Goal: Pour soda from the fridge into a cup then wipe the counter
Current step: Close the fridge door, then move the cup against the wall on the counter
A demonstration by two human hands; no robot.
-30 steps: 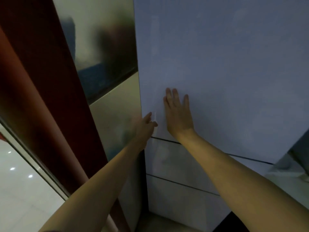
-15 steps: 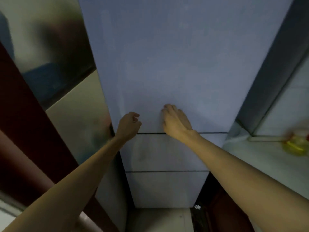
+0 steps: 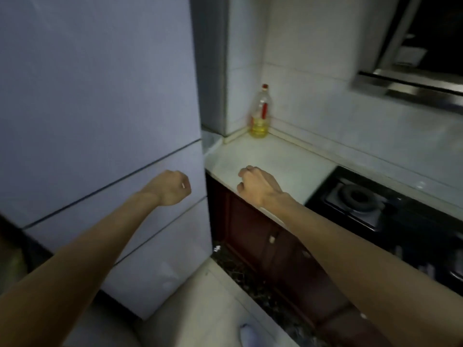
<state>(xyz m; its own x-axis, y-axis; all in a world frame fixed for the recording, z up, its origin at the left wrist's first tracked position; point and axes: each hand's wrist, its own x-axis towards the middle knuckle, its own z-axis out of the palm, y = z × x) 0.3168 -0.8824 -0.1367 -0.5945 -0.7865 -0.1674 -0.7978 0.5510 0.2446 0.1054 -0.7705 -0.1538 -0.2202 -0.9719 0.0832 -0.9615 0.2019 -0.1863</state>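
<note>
The pale blue-grey fridge (image 3: pixel 100 96) fills the left side, with all its doors closed. My left hand (image 3: pixel 172 187) hovers in front of its lower door seam, its fingers curled into a fist that holds nothing. My right hand (image 3: pixel 258 186) hangs over the front edge of the white counter (image 3: pixel 275 156), fingers loosely curled and empty. Neither hand touches the fridge. No soda and no cup are in view.
A clear bottle of yellow oil (image 3: pixel 260 116) with a red cap stands in the counter's back corner. A black gas stove (image 3: pixel 355 196) lies to the right under a steel range hood (image 3: pixel 413 83). Dark red cabinet doors (image 3: pixel 263 236) sit below the counter.
My view has swung right from the fridge front to the counter. My right hand has left the fridge door and curled over the counter edge. My left hand has drawn back from the door's edge.
</note>
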